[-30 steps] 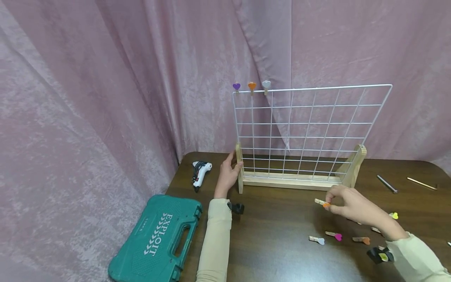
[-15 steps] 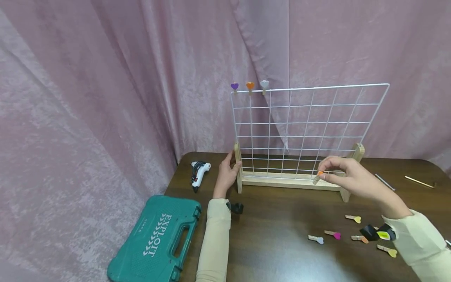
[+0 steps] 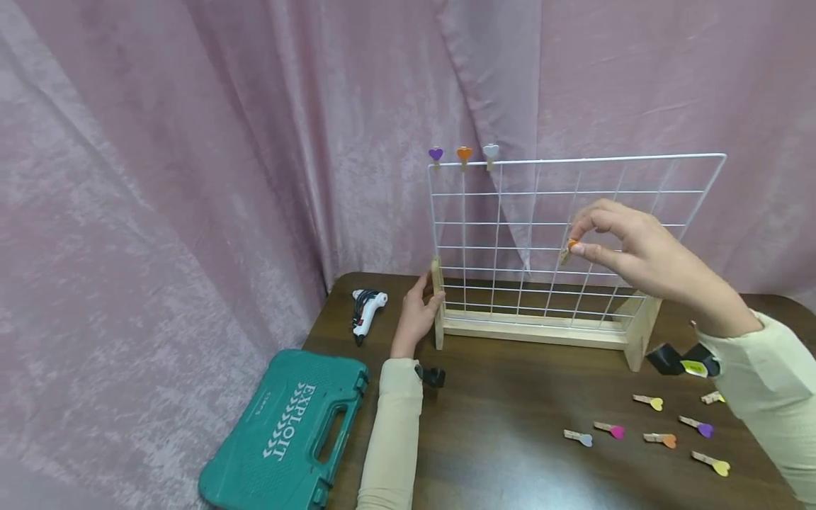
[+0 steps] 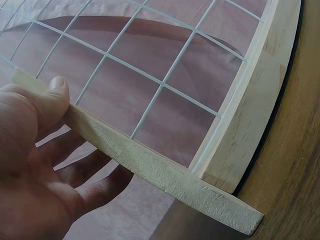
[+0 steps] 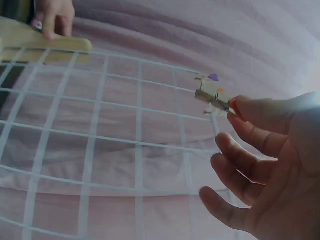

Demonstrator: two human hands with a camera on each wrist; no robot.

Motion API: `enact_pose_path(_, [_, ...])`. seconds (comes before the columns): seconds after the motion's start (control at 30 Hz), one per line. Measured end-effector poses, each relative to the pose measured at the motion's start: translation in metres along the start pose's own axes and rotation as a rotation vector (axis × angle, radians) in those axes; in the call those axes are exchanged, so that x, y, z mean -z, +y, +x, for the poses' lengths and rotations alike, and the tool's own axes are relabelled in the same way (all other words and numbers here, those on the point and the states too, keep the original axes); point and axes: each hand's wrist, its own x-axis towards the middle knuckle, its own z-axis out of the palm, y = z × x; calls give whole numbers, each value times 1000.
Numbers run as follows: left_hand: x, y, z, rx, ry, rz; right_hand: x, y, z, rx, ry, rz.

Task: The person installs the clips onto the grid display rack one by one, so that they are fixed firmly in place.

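My right hand [image 3: 644, 248] pinches a small wooden clothespin [image 5: 207, 95] with an orange heart between thumb and forefinger, in front of the white wire grid [image 3: 529, 223]. Its other fingers are spread, as the right wrist view shows. My left hand [image 3: 417, 319] grips the left wooden upright [image 4: 165, 185] of the grid's stand, thumb on one side and fingers on the other. Clipped along the grid's top wire at the left are a purple heart clothespin [image 3: 436, 154], an orange one [image 3: 464, 154] and a white one [image 3: 491, 152].
Several heart clothespins, including a pink one [image 3: 610, 430] and a yellow one [image 3: 712, 465], lie on the brown table [image 3: 497, 432] at the right front. A white glue gun [image 3: 366, 312] and a green tool case [image 3: 287, 425] are at the left. Pink curtain [image 3: 382, 106] hangs behind.
My right hand has risen from low over the table to the grid's mid-height, carrying the orange heart clothespin. My left hand stays on the upright.
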Motion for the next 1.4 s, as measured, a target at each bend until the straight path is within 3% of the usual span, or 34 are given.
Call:
enact_pose_path(0.13, [-1,1,1,-12,-3,-3,14,-8,29,42,33,-98])
enact_pose_path(0.33, [-2,4,1,-8,-7,-13,26,-11,74,34,60,-125])
enact_pose_path(0.57, [4,35,-11,-22,-9,-22,26,-12,111,8,36,-217])
enact_pose_path(0.7, [2,42,-15,-14,-12,2,28,-13,126,-15,-7,-270])
enact_pose_path(0.97, [0,45,-16,-19,-17,16,28,-7,135,-47,-92,-332])
enact_pose_path(1.13, [0,45,-19,5,-22,-1,25,-2,132,-63,-106,-322])
enact_pose_path(1.4, [0,42,-16,-26,-34,-1,27,-6,122,-154,-103,-330])
